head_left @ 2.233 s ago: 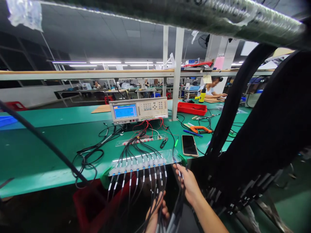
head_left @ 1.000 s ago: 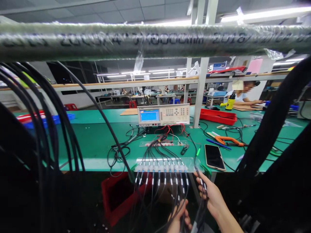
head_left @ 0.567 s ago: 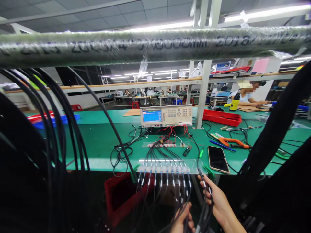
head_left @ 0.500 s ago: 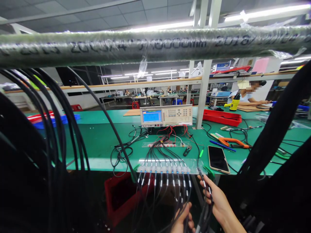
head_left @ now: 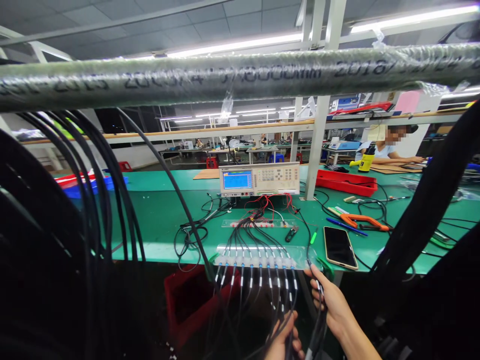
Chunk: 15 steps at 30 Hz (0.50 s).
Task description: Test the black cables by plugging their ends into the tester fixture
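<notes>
My right hand is closed around several black cables with white labels, just below the bench edge. Its thumb and fingertips sit close under the right end of a clear plastic connector strip. Lower and to the left, my left hand has its fingers curled around thin black cables, partly hidden by them. Along the strip's front edge, a row of blue-tipped cable plugs is seated, and their white-labelled cables hang down. Black leads run from the strip's back toward a bench meter with a lit blue screen.
A phone, a blue pen and orange-handled pliers lie right of the strip. A red tray stands behind them. Below the bench is a red bin. Black cables hang at left under a wrapped pipe. Another person sits beyond.
The camera view has shifted slightly, so the bench appears a little farther right. Both hands keep their hold on the cables, with almost no movement relative to the strip.
</notes>
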Tool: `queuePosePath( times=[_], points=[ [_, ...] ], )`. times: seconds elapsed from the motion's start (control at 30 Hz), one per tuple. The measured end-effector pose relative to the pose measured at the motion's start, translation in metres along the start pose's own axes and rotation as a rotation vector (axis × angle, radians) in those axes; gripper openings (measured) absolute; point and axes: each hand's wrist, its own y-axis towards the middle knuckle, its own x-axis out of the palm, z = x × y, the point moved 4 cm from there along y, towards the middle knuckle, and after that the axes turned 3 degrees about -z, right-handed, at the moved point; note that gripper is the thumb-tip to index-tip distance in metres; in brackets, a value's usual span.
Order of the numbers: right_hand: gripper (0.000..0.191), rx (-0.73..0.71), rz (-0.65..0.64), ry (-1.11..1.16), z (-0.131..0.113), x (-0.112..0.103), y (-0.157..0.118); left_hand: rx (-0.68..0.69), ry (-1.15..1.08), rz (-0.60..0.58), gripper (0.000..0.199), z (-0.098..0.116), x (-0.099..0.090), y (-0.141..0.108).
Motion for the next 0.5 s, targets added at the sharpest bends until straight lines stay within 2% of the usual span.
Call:
queuePosePath(
  times=[0.1, 0.17, 0.3, 0.4, 0.5],
  points=[
    [0.052, -0.012, 0.009, -0.003, -0.002, 0.002, -0.006, -0.008, 0.001, -0.088, 0.020, 0.001, 0.001, 0.000],
    [0.058, -0.023, 0.008, -0.029, 0.001, -0.001, -0.015, -0.010, 0.001, -0.105, 0.020, 0.001, -0.002, -0.002],
    [0.062, 0.010, 0.009, -0.068, 0.021, -0.021, -0.036, -0.036, 0.043, -0.132, 0.023, -0.001, -0.014, -0.013],
    [0.061, 0.080, 0.037, 0.039, 0.038, -0.037, -0.045, -0.038, 0.099, -0.203, 0.020, -0.002, -0.019, -0.024],
    [0.057, 0.148, 0.030, 0.146, 0.045, -0.043, -0.047, -0.058, 0.147, -0.265, 0.024, -0.003, -0.018, -0.029]
  ],
)
